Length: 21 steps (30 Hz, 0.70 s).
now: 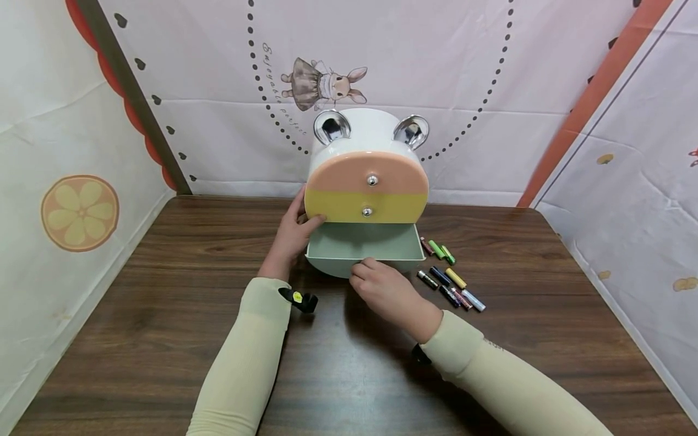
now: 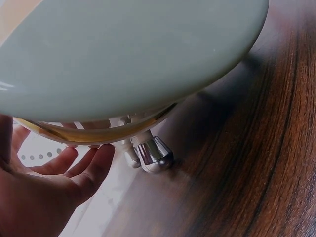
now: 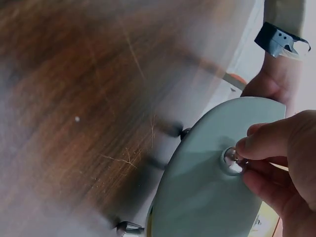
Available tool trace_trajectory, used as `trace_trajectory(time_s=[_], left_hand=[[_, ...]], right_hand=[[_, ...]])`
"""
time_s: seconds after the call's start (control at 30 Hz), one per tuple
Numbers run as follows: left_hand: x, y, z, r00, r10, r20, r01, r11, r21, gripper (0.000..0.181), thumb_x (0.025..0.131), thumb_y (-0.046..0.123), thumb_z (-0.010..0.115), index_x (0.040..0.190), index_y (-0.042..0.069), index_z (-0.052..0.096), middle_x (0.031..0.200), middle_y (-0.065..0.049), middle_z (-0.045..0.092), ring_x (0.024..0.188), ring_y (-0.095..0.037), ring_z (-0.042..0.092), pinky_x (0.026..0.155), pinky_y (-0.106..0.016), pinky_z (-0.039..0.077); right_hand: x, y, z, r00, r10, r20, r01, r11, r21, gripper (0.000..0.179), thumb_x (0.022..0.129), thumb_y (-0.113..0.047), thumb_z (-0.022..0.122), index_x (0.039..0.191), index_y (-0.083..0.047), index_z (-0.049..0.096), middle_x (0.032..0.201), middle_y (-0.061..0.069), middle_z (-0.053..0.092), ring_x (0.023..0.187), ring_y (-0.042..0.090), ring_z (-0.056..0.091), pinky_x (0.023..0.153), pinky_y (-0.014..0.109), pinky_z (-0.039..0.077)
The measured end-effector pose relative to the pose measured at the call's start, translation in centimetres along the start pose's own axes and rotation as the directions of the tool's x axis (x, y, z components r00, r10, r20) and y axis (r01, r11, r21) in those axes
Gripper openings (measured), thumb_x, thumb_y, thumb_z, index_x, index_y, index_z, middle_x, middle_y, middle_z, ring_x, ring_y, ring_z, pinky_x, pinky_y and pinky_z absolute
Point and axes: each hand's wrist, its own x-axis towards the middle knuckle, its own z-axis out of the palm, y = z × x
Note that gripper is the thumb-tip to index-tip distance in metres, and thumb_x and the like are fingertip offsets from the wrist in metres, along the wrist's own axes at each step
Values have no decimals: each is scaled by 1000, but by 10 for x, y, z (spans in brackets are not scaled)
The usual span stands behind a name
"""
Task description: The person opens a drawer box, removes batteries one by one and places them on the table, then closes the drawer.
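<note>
A small drawer cabinet (image 1: 366, 175) with a white body, silver ears and a peach, yellow and green front stands at the table's back. Its lowest drawer, pale green (image 1: 360, 239), is pulled out, and the part of its inside I see holds nothing. My right hand (image 1: 384, 290) pinches the drawer's round silver knob (image 3: 232, 161) between thumb and fingers. At the cabinet's left side, my left hand (image 1: 291, 233) holds the body, thumb on the yellow front and fingers round the side. In the left wrist view, the drawer's underside hides part of the cabinet.
Several small battery-like cylinders, among them a yellow one (image 1: 455, 278) and a green one (image 1: 436, 249), lie on the brown table (image 1: 185, 315) right of the drawer. Silver feet (image 2: 155, 155) hold the cabinet up. A printed cloth (image 1: 447, 66) hangs behind.
</note>
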Motion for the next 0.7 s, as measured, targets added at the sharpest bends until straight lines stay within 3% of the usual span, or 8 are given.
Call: trace_trajectory(time_s=[0.37, 0.6, 0.7], left_hand=[[2, 1, 0, 1000, -2, -9, 2, 1000, 3, 79, 91, 20, 66, 150, 48, 21, 142, -13, 43, 135, -30, 42, 103, -53, 44], [2, 1, 0, 1000, -20, -10, 20, 1000, -15, 81, 91, 18, 66, 151, 46, 20, 143, -13, 42, 137, -29, 41, 105, -51, 42], [-2, 9, 0, 999, -34, 2, 34, 999, -32, 81, 92, 17, 65, 153, 43, 19, 144, -15, 41, 138, -30, 40, 106, -51, 41]], right_hand=[[0, 1, -2, 997, 9, 75, -7, 1000, -20, 15, 88, -4, 67, 75, -13, 70, 83, 1, 62, 85, 20, 54, 79, 28, 49], [-1, 9, 8, 999, -7, 52, 9, 999, -42, 18, 87, -1, 63, 74, -10, 69, 85, 2, 61, 88, 21, 54, 83, 28, 48], [0, 13, 13, 999, -11, 38, 13, 999, -49, 18, 88, 0, 60, 75, -9, 69, 86, 3, 62, 90, 21, 55, 85, 28, 48]])
